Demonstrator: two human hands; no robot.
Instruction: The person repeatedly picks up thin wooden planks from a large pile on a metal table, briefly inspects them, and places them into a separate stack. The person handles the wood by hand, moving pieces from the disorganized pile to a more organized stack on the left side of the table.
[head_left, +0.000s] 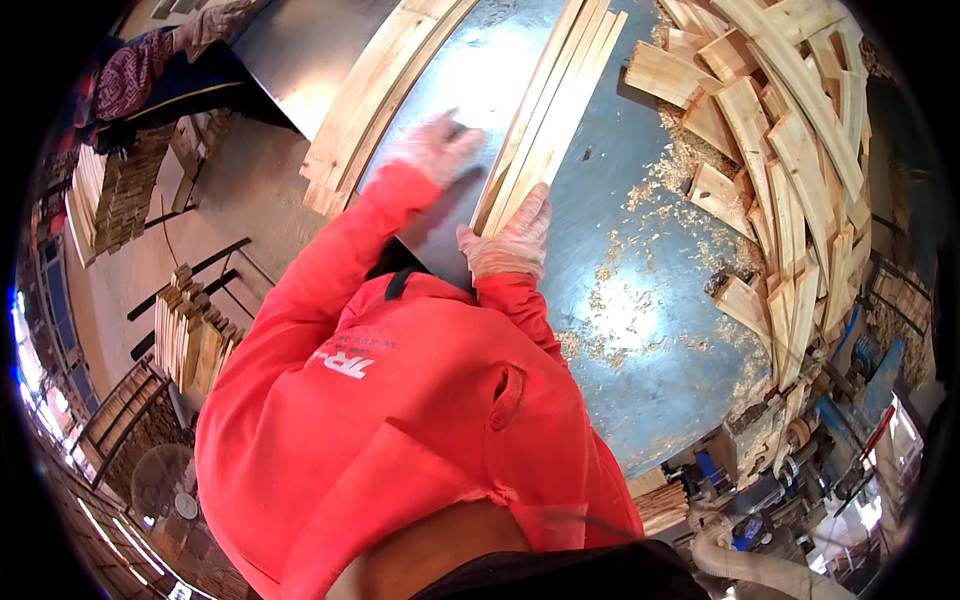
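Observation:
A bundle of long thin wooden strips (pixel 555 100) lies slanted on a grey metal table (pixel 640 260). My right hand (pixel 510 240), in a pale work glove, is clamped over the near end of the bundle. My left hand (pixel 440 150), also gloved and a little blurred, rests on the tabletop against the left side of the strips with its fingers spread. Both red sleeves reach up from my chest at the bottom of the view.
A stack of curved-looking planks (pixel 370 100) lies left of the table. Wooden offcuts (pixel 790 150) pile along the right edge, with sawdust (pixel 620 310) scattered nearby. Another person's gloved hand (pixel 215 20) works at top left. Wood stacks (pixel 190 330) stand on the floor; machinery (pixel 800 450) sits lower right.

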